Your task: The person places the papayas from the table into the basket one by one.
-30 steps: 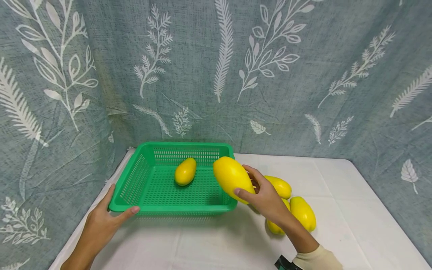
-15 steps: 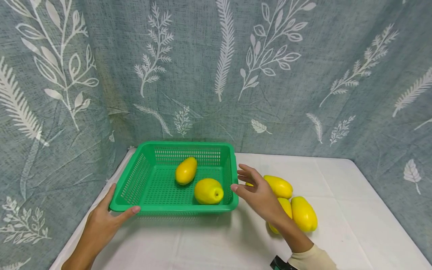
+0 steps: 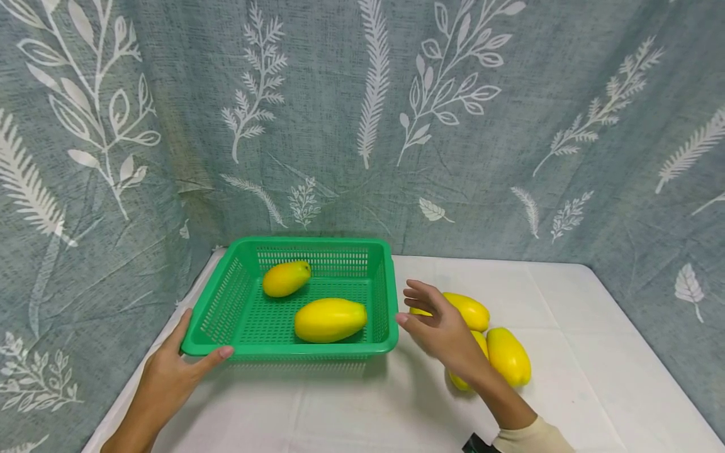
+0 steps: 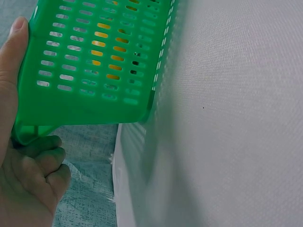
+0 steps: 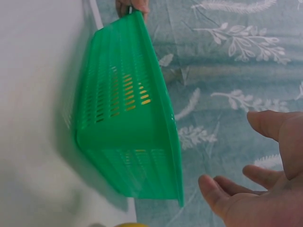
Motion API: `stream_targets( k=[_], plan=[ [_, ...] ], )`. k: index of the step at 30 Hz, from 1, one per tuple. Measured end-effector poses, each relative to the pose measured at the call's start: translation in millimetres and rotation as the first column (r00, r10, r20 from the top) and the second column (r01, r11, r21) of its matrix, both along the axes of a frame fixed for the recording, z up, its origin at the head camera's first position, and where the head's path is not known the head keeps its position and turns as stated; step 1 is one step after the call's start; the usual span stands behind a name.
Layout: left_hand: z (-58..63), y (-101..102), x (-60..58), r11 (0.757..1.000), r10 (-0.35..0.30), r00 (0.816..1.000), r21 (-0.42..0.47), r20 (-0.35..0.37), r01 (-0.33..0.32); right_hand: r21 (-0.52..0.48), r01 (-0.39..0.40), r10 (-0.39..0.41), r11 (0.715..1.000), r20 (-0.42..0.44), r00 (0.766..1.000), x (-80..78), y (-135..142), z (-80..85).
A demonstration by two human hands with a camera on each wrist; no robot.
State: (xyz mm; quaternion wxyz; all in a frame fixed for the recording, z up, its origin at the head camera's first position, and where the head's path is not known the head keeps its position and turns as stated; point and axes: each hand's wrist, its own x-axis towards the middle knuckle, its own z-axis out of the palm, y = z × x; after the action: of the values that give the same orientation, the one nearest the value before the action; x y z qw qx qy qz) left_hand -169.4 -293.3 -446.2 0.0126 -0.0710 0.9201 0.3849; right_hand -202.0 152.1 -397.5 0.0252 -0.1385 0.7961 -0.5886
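A green plastic basket (image 3: 291, 350) with slotted sides stands on the white table. My left hand (image 3: 170, 371) grips its front left corner, thumb (image 4: 13, 47) along the rim and the other fingers curled beneath it. Two yellow mango-shaped fruits lie inside: a smaller fruit (image 3: 286, 279) toward the back left, and a larger fruit (image 3: 330, 321) on its side near the front right. Just outside the right rim is my right hand (image 3: 444, 336), fingers spread and loosely bent, holding nothing. In the right wrist view, a gap separates that hand (image 5: 274, 201) from the basket.
Several more yellow fruits sit on the table (image 3: 572, 352) right of the basket, among them a fruit (image 3: 508, 358) at the right and a fruit (image 3: 467, 311) behind; my right hand and forearm partly cover the group. A leaf-patterned curtain (image 3: 328, 126) closes off the back and sides.
My right hand has let the larger fruit go into the basket and drawn back to the right. Both fruits inside have rolled leftward and turned. The left hand stays on the corner.
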Motion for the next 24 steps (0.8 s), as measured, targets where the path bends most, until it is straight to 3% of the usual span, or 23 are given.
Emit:
stream_targets(
  k=[24],
  plan=[
    [0.0, 0, 0.5, 1.000, -0.006, 1.000, 0.007, -0.007, 0.007, 0.002, 0.050, -0.050, 0.999, -0.056, 0.997, 5.8, 40, -2.6]
  ],
)
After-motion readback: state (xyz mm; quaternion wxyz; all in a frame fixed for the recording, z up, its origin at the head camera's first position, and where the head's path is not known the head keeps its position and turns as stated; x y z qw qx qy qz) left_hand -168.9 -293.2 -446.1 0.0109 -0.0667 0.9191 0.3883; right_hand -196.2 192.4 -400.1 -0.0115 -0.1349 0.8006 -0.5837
